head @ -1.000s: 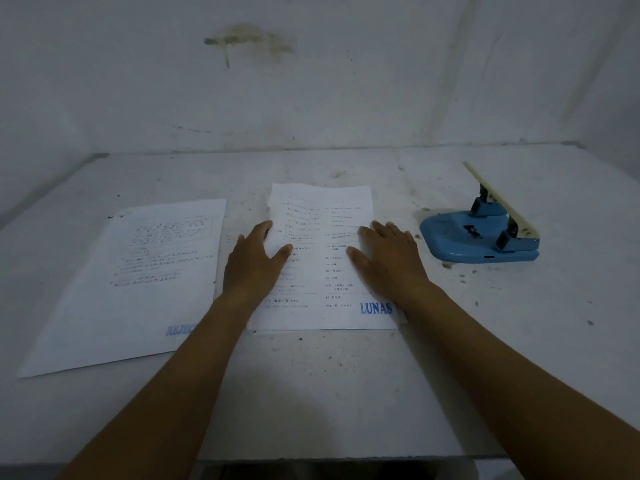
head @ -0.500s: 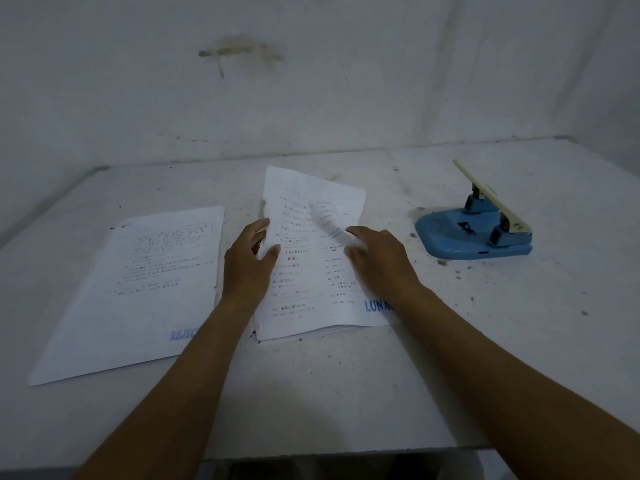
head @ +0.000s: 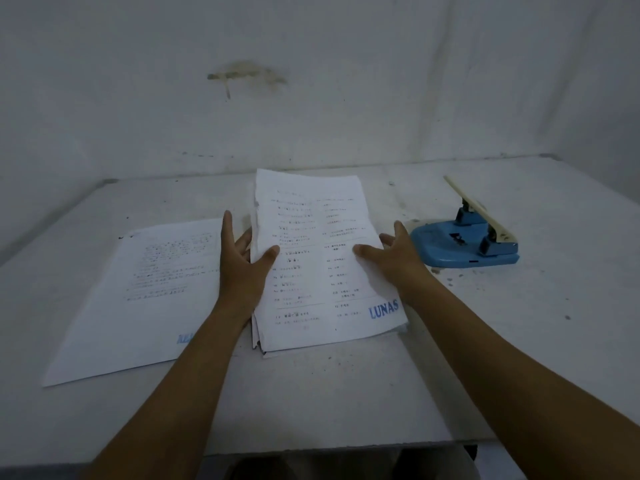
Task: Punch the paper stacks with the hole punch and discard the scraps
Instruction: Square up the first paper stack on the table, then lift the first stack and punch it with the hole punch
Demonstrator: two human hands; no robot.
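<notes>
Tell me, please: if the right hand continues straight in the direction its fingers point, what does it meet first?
The right hand grips the middle paper stack, fingers pointing away toward the wall. Ahead lies only bare table, then probably the wall. The hole punch sits off to its right, though depth is uncertain.

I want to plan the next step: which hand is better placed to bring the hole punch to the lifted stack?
Probably the right hand. The blue hole punch sits just beside it on the table, while the left hand holds the opposite edge of the paper stack and could keep supporting it.
</notes>
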